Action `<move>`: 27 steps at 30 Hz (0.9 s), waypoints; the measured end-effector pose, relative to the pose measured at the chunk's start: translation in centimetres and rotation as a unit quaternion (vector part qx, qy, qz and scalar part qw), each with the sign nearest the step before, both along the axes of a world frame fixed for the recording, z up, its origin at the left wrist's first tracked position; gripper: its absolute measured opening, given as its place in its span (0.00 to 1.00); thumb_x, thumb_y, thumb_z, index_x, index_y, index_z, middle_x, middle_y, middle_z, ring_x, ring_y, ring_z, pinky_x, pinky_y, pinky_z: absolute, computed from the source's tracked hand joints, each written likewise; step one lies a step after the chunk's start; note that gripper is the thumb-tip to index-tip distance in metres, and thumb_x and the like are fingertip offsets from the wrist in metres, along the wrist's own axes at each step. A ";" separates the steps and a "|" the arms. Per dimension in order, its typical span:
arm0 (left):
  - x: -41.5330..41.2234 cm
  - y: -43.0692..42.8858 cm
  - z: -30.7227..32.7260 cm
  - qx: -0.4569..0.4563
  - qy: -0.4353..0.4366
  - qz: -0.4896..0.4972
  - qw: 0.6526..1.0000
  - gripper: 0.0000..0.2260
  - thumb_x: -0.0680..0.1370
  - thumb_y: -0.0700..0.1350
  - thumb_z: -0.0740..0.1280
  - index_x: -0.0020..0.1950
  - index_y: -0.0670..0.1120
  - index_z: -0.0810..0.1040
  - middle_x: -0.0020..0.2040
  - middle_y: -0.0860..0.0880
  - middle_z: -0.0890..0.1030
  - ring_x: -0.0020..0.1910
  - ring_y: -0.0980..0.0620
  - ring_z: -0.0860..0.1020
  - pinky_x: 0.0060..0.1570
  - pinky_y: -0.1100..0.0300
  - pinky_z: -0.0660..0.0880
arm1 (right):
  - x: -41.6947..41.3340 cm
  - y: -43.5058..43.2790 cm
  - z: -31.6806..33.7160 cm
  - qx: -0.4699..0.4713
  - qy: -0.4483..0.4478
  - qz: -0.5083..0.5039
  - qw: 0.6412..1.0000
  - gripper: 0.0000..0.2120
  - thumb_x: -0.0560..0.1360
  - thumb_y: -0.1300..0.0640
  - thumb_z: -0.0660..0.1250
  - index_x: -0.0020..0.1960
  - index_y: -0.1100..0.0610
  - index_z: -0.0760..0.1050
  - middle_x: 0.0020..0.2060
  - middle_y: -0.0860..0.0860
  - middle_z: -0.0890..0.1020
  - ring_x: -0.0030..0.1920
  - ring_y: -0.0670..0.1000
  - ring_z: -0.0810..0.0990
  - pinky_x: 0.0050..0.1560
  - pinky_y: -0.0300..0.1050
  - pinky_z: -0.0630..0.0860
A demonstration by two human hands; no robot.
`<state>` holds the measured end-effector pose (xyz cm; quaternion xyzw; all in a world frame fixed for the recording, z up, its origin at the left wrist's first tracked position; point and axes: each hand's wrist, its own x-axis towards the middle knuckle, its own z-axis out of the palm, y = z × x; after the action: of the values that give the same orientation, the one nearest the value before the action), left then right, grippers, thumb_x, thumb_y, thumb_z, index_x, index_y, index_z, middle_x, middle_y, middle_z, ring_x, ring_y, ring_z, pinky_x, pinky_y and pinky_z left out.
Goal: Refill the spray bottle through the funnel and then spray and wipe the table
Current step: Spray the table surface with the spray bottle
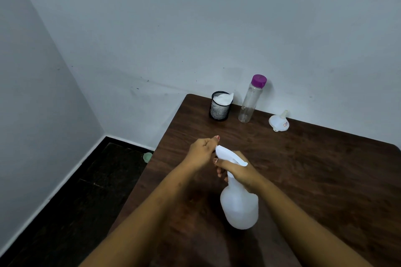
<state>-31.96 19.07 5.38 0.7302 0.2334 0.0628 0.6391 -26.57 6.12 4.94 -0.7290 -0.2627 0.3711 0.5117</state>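
The spray bottle [238,208] is tilted over the middle of the desk [325,169], closer to its left edge than its right, with its round body toward the near edge and its white spray head pointing toward the far left corner. It may be just clear of the surface, though the angle makes that hard to judge. The right hand [237,172] grips the neck under the spray head, its fingers [219,173] curled round the front. The left hand [200,151] is closed on the nozzle tip, pinching it with the thumb raised. Along the far edge, by the wall, a black mesh cup [219,110] holding a white cloth [222,98] stands near the far left corner. A clear bottle [249,104] with a purple cap stands upright just to the right of it. Further right along that edge a white funnel [278,122] lies on its side, spout toward the wall. A small green thing [148,156] sits on the dark floor beside the desk's left edge.
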 end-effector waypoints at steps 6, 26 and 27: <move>-0.3 -0.4 0.1 -0.061 -0.096 -0.061 0.992 0.09 0.83 0.44 0.55 0.45 0.46 0.71 0.35 0.50 0.74 0.29 0.57 0.74 0.30 0.65 0.73 | 1.4 0.1 -0.2 0.038 0.033 -0.021 0.999 0.08 0.78 0.56 0.65 0.50 0.59 0.79 0.34 0.52 0.80 0.38 0.48 0.80 0.37 0.40 0.75; 2.3 1.3 1.5 -0.168 -0.160 -0.006 0.973 0.08 0.76 0.40 0.68 0.51 0.52 0.82 0.50 0.51 0.84 0.52 0.47 0.78 0.55 0.45 0.69 | 4.5 1.6 1.5 0.095 0.056 -0.063 0.992 0.06 0.77 0.55 0.66 0.45 0.57 0.78 0.30 0.49 0.79 0.36 0.49 0.80 0.34 0.39 0.74; 2.3 1.4 1.4 -0.176 -0.159 -0.014 0.971 0.08 0.75 0.42 0.68 0.51 0.52 0.82 0.51 0.51 0.84 0.52 0.46 0.77 0.54 0.46 0.69 | 4.4 1.6 1.6 0.096 0.059 -0.061 0.992 0.07 0.77 0.55 0.66 0.43 0.56 0.78 0.30 0.49 0.79 0.36 0.49 0.80 0.34 0.39 0.74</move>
<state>-29.66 20.46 6.79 0.5903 0.1260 0.1268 0.7872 -22.20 7.68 6.54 -0.6680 -0.2212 0.3550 0.6155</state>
